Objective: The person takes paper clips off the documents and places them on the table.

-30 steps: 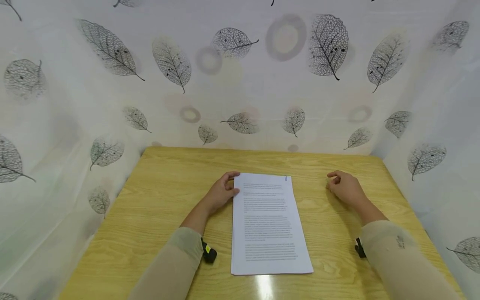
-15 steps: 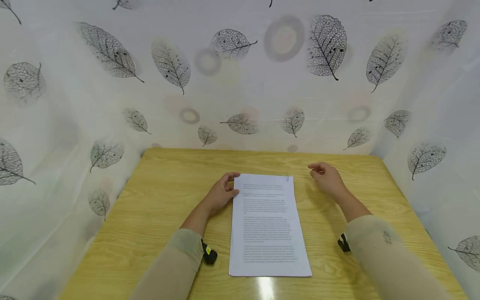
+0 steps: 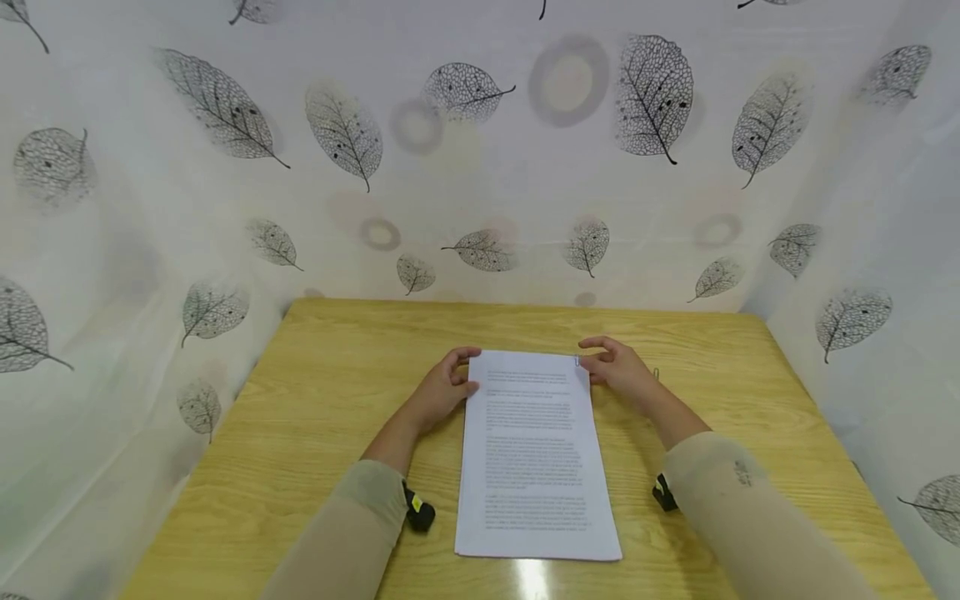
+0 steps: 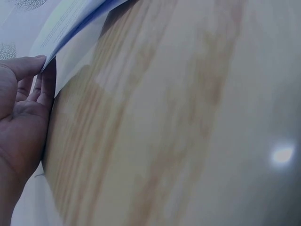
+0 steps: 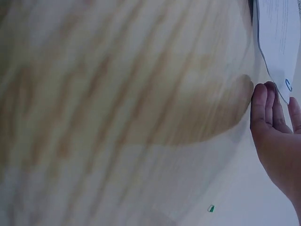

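Observation:
A stack of printed paper sheets point(image 3: 532, 458) lies lengthwise on the wooden table. My left hand point(image 3: 441, 390) holds its upper left corner; in the left wrist view the thumb point(image 4: 35, 66) is on the top sheet and the other fingers are below the edge. A blue paper clip point(image 5: 288, 85) sits on the upper right corner. There my right hand point(image 3: 618, 372) is at the corner with its fingers point(image 5: 258, 103) fairly straight, the paper's tip between them and the thumb, which is right beside the clip.
Another paper clip, small and green point(image 5: 211, 208), lies on the table right of the stack, close to the right wrist. Leaf-patterned curtain point(image 3: 487, 167) hangs behind the table point(image 3: 337, 350) and along both sides. Light glares off the wood just below the sheets.
My right hand has moved left across the table to the upper right corner of the sheets, uncovering the loose clip. The left hand has stayed at its corner. The stack has shifted slightly.

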A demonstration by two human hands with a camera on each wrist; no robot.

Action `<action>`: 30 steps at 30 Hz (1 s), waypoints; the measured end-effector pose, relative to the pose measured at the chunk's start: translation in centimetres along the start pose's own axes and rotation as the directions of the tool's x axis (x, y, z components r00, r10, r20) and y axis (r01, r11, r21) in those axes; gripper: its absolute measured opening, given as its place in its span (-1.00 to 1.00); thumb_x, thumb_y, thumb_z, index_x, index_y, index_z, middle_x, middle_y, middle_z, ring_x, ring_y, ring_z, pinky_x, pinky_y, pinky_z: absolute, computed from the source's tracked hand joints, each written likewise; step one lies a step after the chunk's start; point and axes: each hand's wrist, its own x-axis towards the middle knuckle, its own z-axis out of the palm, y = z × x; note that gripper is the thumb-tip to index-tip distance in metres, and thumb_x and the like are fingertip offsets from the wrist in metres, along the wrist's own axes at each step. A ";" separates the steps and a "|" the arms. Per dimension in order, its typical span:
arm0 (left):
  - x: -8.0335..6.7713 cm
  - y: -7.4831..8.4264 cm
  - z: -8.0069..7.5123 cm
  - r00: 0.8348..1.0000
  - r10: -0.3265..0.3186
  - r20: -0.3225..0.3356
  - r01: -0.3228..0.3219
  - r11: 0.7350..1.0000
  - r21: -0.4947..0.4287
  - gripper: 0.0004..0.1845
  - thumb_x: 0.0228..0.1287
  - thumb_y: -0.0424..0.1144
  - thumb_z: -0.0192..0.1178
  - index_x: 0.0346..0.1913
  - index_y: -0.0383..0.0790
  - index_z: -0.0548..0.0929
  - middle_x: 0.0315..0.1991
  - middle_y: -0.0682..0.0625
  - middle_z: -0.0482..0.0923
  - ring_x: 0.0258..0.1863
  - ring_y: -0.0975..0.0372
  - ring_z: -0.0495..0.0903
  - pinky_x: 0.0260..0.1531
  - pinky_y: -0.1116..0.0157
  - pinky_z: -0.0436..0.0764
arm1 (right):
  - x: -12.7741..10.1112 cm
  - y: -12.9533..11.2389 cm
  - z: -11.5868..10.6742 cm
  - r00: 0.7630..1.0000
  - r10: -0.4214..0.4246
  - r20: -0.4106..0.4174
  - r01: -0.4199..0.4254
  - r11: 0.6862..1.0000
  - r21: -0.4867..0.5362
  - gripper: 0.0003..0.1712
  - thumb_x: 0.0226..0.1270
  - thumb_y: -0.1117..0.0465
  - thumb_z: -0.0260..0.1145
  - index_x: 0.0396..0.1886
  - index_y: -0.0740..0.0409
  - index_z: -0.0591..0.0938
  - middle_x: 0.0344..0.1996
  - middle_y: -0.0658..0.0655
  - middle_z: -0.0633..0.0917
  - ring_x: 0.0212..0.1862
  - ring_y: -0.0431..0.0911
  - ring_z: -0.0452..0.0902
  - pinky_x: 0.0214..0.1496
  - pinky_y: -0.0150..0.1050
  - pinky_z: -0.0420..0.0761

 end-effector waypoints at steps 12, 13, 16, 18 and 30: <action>0.0 0.0 0.1 1.000 -0.013 -0.003 0.013 1.000 -0.018 -0.36 0.57 -0.48 0.21 0.57 0.07 0.42 0.60 -0.11 0.32 0.26 0.06 0.68 0.13 0.28 0.70 | -0.1 -0.3 0.9 1.000 -0.007 -0.026 0.005 0.999 -0.048 -0.60 0.68 0.25 0.26 0.40 0.18 0.54 -0.22 0.13 0.65 -0.17 -0.10 0.58 -0.14 -0.36 0.66; 0.1 0.0 0.1 1.000 -0.015 -0.004 0.015 1.000 -0.018 -0.36 0.57 -0.47 0.22 0.56 0.08 0.42 0.60 -0.10 0.32 0.26 0.07 0.68 0.13 0.28 0.70 | -0.1 -0.3 0.9 0.999 -0.013 -0.034 0.011 0.999 -0.045 -0.62 0.67 0.27 0.26 0.38 0.19 0.55 -0.28 0.09 0.59 -0.19 -0.10 0.55 -0.16 -0.37 0.65; 0.1 -0.1 0.1 1.000 -0.014 -0.003 0.014 1.000 -0.018 -0.35 0.56 -0.48 0.23 0.57 0.08 0.42 0.60 -0.09 0.33 0.25 0.07 0.68 0.12 0.28 0.70 | -0.3 -0.4 0.9 0.998 -0.032 -0.050 0.030 0.999 -0.044 -0.62 0.65 0.31 0.27 0.36 0.19 0.52 -0.36 0.02 0.44 -0.25 -0.11 0.43 -0.23 -0.37 0.58; 0.2 -0.1 0.1 1.000 -0.012 -0.001 0.012 1.000 -0.022 -0.34 0.55 -0.48 0.23 0.57 0.08 0.42 0.60 -0.09 0.33 0.26 0.06 0.68 0.12 0.29 0.70 | -0.3 -0.4 0.9 0.997 -0.042 -0.062 0.039 0.998 -0.053 -0.60 0.64 0.31 0.28 0.37 0.18 0.51 -0.37 0.01 0.42 -0.28 -0.13 0.38 -0.26 -0.38 0.53; 0.1 -0.1 0.0 1.000 -0.006 -0.001 0.006 1.000 -0.013 -0.35 0.56 -0.47 0.23 0.58 0.05 0.41 0.62 -0.11 0.31 0.20 0.09 0.68 0.11 0.33 0.68 | -0.4 -0.5 0.9 0.991 -0.064 -0.115 0.047 0.988 -0.145 -0.66 0.60 0.27 0.34 0.27 0.16 0.60 -0.38 0.01 0.45 -0.31 -0.12 0.35 -0.33 -0.35 0.46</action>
